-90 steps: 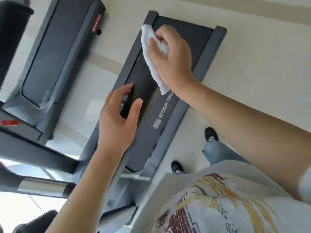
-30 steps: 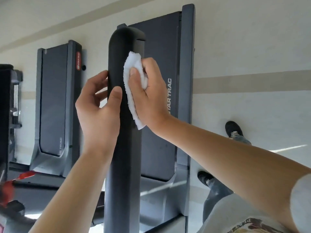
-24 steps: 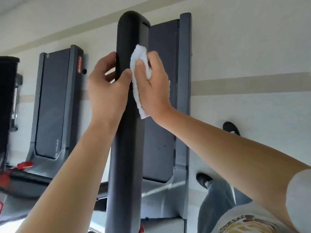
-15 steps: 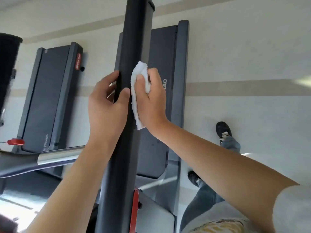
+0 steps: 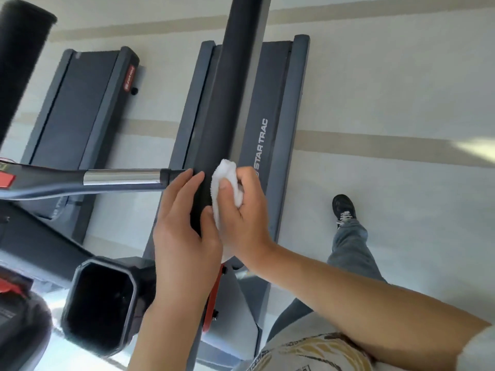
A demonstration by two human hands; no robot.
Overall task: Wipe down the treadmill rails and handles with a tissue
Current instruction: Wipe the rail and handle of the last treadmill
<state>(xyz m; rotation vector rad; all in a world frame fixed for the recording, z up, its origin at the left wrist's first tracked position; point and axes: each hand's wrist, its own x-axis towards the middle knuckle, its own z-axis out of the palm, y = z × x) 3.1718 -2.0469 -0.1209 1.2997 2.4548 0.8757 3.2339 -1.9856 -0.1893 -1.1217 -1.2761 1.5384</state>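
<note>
Right hand (image 5: 242, 210) grasps bunched white tissue (image 5: 226, 183), thumb on top, pressing it against right side of black padded rail (image 5: 230, 103) — grip looks suited to rubbing along rail. Tissue sits at centre of view, at 3 o'clock of left hand (image 5: 182, 220). Left hand wraps rail from other side, fingers curled round it, likely for bracing. Silver-banded handle (image 5: 120, 178) at 9 o'clock awaits wiping.

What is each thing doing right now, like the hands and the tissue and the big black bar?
Tissue: bunched up, pressed against the rail.
Right hand: grips the tissue.
Left hand: wrapped around the rail, thumb on its front.
Rail: held by both hands, being wiped.
Cup holder: dark inside, contents cannot be told.
</note>
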